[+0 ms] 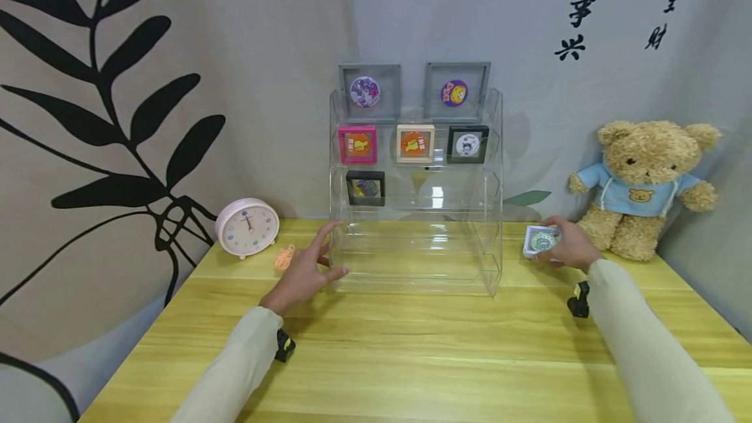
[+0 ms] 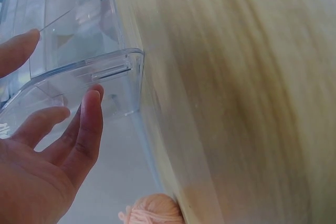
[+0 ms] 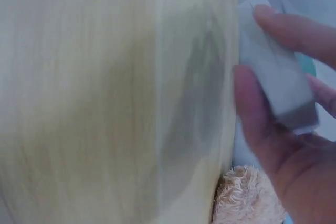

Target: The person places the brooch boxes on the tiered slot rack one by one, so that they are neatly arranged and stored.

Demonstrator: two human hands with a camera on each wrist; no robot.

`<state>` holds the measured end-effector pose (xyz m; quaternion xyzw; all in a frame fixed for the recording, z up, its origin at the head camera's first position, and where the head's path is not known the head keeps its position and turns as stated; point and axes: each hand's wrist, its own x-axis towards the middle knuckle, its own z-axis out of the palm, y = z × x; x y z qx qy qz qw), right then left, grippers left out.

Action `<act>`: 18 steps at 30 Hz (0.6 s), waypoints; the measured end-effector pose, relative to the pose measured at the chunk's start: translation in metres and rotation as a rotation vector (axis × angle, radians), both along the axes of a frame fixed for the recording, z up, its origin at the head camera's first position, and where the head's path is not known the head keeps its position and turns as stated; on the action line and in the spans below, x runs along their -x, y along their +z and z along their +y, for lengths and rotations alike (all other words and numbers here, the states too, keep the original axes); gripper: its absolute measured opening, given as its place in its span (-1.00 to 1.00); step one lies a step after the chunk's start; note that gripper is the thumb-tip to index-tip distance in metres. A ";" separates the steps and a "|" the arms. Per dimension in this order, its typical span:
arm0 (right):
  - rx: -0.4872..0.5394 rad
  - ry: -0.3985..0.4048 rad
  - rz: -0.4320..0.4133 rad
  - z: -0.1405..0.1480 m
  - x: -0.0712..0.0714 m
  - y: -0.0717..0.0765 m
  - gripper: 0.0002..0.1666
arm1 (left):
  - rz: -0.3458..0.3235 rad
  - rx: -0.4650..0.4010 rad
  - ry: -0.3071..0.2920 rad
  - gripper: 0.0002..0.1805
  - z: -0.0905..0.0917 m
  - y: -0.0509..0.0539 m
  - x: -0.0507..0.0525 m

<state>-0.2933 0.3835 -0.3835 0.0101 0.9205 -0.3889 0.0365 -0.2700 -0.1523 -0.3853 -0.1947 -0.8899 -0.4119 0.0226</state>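
My right hand [image 1: 566, 245] grips a small white square display frame [image 1: 539, 240] with a round green badge inside, just above the right side of the table. In the right wrist view, thumb and fingers hold the white frame [image 3: 275, 69] by its edges. At the left side of a clear acrylic tiered stand [image 1: 411, 277], my left hand [image 1: 302, 276] has its fingers spread, thumb in front and the others beside the side panel. Whether it touches the panel is hard to tell. Square badge frames stand on the upper tiers, among them a pink one [image 1: 358, 158] and a black one [image 1: 365, 201].
A pink round clock [image 1: 247, 227] and a small ball of peach yarn [image 1: 284, 258] sit left of the stand. A teddy bear [image 1: 640, 194] in a blue hoodie leans at the right. Behind hangs a cloth [image 1: 282, 83] with printed leaves and characters.
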 end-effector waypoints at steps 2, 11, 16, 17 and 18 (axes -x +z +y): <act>0.092 -0.003 0.003 0.000 -0.004 0.001 0.05 | -0.004 -0.001 0.001 -0.02 0.000 0.000 0.000; 0.428 0.005 0.012 0.005 -0.014 -0.002 0.00 | -0.012 -0.002 0.000 -0.01 0.000 0.001 -0.001; 0.665 0.083 -0.023 0.006 -0.021 0.012 -0.34 | -0.021 -0.006 -0.003 0.00 -0.001 0.002 -0.001; 0.712 0.114 -0.032 0.005 -0.022 0.017 -0.36 | -0.022 -0.005 0.000 0.00 -0.001 0.002 -0.001; 0.759 0.144 -0.043 0.003 -0.023 0.021 -0.35 | -0.016 -0.004 -0.002 -0.01 -0.001 0.002 -0.001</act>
